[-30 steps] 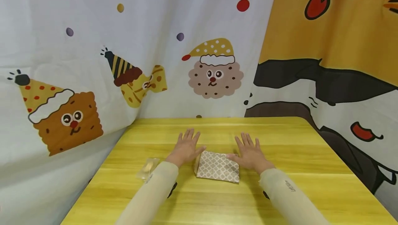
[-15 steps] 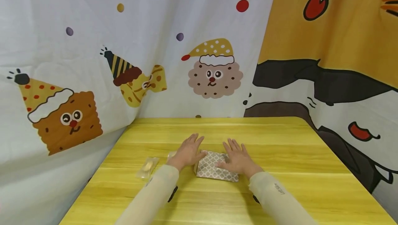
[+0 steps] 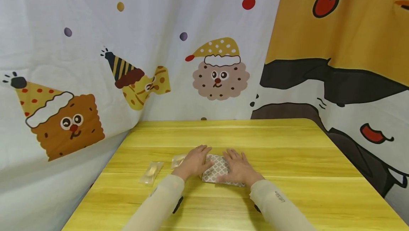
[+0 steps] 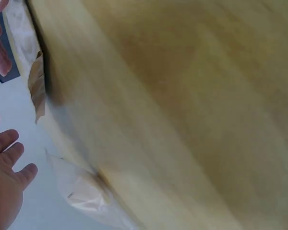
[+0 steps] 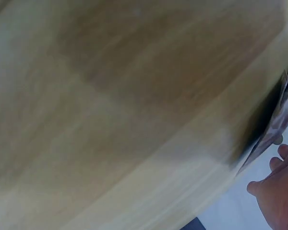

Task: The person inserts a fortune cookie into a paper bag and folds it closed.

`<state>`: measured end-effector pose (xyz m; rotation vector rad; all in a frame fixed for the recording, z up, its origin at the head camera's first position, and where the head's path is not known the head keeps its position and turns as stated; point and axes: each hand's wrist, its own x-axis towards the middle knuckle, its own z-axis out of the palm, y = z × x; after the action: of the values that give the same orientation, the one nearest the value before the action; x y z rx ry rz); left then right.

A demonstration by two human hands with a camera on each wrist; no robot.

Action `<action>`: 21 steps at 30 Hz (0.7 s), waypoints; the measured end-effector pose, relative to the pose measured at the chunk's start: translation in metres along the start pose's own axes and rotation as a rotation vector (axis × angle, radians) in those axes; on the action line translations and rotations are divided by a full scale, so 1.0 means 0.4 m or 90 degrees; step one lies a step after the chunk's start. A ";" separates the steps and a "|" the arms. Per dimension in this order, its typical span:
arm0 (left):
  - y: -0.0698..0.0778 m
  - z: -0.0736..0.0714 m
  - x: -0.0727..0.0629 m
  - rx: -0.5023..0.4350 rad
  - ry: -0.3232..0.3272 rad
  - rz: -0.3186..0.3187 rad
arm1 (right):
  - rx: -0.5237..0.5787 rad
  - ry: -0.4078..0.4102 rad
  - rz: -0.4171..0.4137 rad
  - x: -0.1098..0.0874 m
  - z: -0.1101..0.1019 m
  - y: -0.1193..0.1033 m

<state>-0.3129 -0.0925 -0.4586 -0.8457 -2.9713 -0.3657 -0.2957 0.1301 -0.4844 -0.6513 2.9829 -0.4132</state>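
Your right hand [image 3: 238, 169] has moved inward over the right part of the patterned packet [image 3: 218, 165], fingers extended; contact is unclear. Your left hand [image 3: 195, 160], likewise extended, is at the packet's left end. Left of the packet, two clear sachets [image 3: 151, 172] share its table [image 3: 271, 137].

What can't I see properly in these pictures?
Head view: part of the patterned package, covered by the right hand.
Head view: one end of the farther clear bag, behind the left hand.
Head view: what's inside the nearer clear bag, too small.
Right wrist view: part of the right hand, cut off by the edge.
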 end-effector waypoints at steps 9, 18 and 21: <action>-0.017 0.021 -0.008 0.013 0.003 0.022 | 0.002 -0.015 0.000 -0.010 0.006 0.008; -0.022 0.028 -0.021 0.014 -0.035 0.039 | 0.012 -0.029 0.020 -0.027 0.002 0.049; -0.018 0.030 -0.023 0.039 -0.049 0.043 | 0.019 -0.032 0.018 -0.031 0.002 0.055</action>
<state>-0.3085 -0.1005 -0.4727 -0.9719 -2.9971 -0.2431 -0.2931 0.1542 -0.4909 -0.6067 2.9290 -0.4329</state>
